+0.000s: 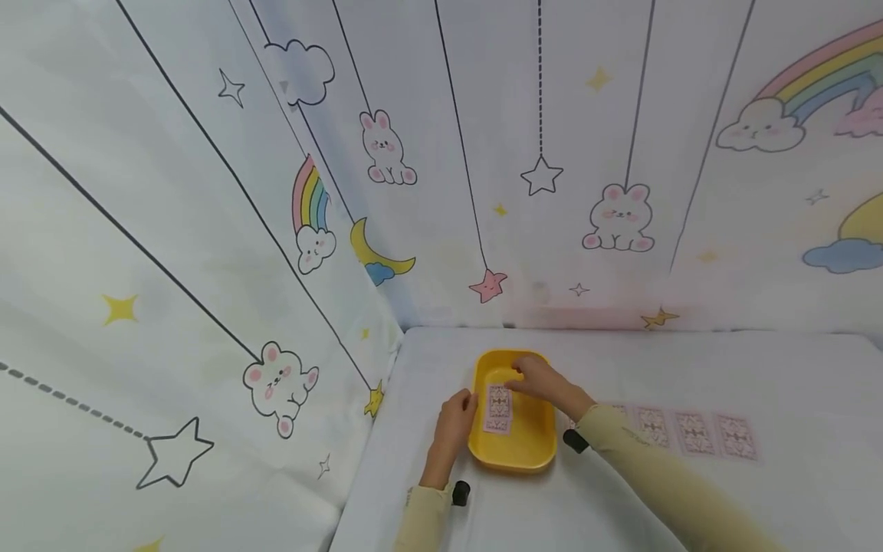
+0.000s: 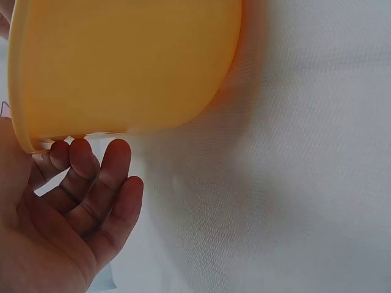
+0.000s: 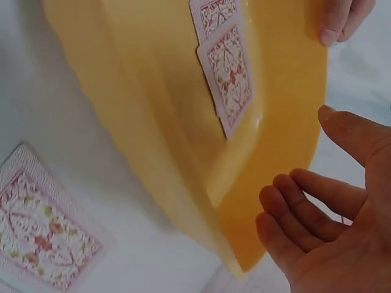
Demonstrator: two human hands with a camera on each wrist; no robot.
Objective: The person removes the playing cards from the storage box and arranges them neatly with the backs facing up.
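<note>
A yellow plastic tray (image 1: 530, 445) stands on the white table, and two playing cards (image 1: 500, 401) lie in it face down, one overlapping the other. My left hand (image 1: 455, 420) holds the tray's left side. In the left wrist view its curled fingers (image 2: 113, 168) meet the tray's outer wall under the rim, while the right wrist view has its thumb (image 3: 333, 24) over the edge. Above the far right part of the tray is my right hand (image 1: 541, 379). Its thumb and loosely bent fingers are apart, with nothing between them.
To the right of the tray, several face-down cards (image 1: 694, 433) lie in a row, partly covered by the right sleeve (image 1: 641, 468). A patterned white curtain (image 1: 441, 230) rises behind the table, and another stretch (image 1: 207, 307) stands along its left side.
</note>
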